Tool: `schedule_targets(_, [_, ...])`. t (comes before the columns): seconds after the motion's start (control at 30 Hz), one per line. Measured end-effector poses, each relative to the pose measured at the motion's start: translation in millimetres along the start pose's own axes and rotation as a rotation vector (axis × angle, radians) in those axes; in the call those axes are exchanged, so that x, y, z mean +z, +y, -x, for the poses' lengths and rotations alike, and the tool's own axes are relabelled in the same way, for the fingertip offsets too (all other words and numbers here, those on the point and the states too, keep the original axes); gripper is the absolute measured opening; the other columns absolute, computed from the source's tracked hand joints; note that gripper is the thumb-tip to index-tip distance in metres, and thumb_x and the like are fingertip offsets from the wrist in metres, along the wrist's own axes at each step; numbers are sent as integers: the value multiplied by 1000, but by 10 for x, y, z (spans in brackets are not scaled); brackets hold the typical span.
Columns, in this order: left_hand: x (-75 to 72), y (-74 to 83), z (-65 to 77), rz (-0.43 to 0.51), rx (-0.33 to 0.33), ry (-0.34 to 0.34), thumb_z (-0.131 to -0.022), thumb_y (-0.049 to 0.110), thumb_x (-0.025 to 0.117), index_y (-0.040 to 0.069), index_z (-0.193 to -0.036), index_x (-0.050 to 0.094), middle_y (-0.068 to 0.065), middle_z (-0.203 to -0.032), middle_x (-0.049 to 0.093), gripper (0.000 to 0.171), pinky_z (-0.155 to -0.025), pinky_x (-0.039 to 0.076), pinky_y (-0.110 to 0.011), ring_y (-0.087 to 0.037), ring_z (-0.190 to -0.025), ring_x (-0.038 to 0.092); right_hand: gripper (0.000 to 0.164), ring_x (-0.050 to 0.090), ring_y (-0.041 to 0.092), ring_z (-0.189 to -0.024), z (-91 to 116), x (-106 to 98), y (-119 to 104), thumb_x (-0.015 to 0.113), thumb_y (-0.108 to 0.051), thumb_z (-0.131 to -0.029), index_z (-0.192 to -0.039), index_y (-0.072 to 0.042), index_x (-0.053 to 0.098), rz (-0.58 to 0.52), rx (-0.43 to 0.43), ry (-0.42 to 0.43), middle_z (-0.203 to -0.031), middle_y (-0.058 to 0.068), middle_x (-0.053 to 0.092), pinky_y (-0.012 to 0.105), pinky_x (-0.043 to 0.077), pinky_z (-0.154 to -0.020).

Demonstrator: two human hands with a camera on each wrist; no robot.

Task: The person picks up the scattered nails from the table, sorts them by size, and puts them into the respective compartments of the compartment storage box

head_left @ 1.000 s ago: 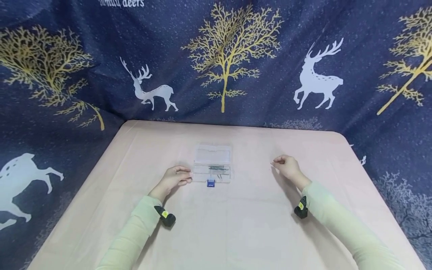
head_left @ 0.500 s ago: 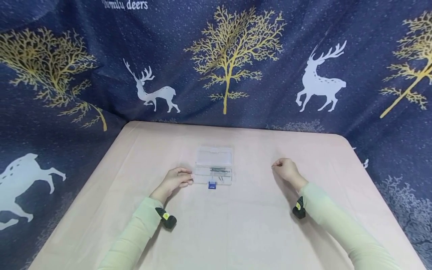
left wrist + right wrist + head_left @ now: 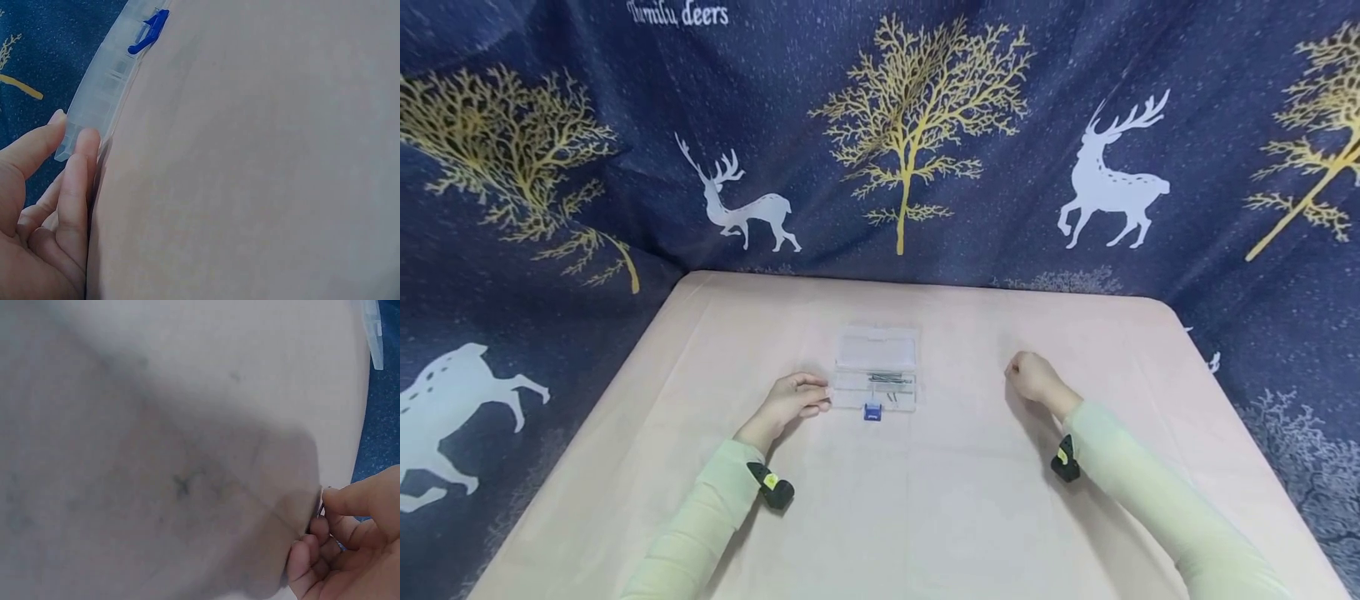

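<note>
A clear plastic storage box [image 3: 874,400] lies on the table with its lid [image 3: 877,347] raised toward the back and a blue latch [image 3: 872,412] at its front. Inside are a bundle of long thin metal pieces [image 3: 891,378] and a few short dark ones [image 3: 891,397]. My left hand [image 3: 786,406] holds the box's left end between thumb and fingertips. Off to the right of the box, my right hand [image 3: 1036,379] is low over the table. Its thumb and finger pinch a small thin dark metal piece [image 3: 322,507], mostly covered by the fingertips.
A pale pink cloth [image 3: 970,500] covers the table. Behind it hangs a dark blue curtain [image 3: 985,208] printed with deer and trees. Each wrist wears a small black camera, the left one [image 3: 777,492] close to the cloth.
My right hand has turned and lowered slightly, so its fingertips and the small piece are now hidden in the head view. The left hand keeps its place at the box.
</note>
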State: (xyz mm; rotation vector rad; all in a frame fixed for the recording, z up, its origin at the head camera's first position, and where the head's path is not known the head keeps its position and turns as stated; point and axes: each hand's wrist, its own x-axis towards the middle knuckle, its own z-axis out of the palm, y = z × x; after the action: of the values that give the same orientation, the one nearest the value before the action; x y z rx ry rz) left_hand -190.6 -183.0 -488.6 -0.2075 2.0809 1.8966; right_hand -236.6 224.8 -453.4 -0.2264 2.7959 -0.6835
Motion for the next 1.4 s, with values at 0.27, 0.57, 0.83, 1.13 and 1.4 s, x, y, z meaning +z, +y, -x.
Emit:
schedule_targets(0.27, [8,19,2,-19,-5,18,-89,4,63,-13,-120,51,3,-76,68,38,-61,56,-14,-4,-65,65,20,56,19,-70,26,-103,95,49,-6,-94,-95,11,58,-114,-19,-27,-81,15,61,29,52,-61])
schedule_targets(0.57, [-2,-49,1,-19,-22,8,-88,3,62,-13,-120,52,3,-77,68,37,-62,56,-14,-5,-65,65,18,68,24,-76,107,-55,86,56,3,-88,-99,17,59,-438,12,61,-95,29,64,31,60,-68])
schedule_targets(0.83, [30,-20,32,-27,1,21,-89,4,61,-13,-120,51,1,-80,69,37,-61,55,-14,-5,-65,65,17,62,12,-70,140,52,-236,57,5,-85,-98,16,60,-545,-101,106,-95,28,64,24,58,-63])
schedule_targets(1.13, [42,-16,25,-23,-2,36,-88,2,61,-13,-119,52,1,-79,69,35,-61,55,-14,-5,-64,65,16,53,8,-63,170,202,-605,57,8,-81,-94,14,62,-570,-202,91,-80,20,65,16,49,-53])
schedule_targets(1.4, [32,-42,-5,-25,5,43,-89,3,61,-13,-118,53,2,-78,69,35,-61,55,-14,-5,-64,65,8,62,16,-76,194,376,-858,62,6,-80,-87,8,66,-490,-325,148,-83,18,68,22,54,-72])
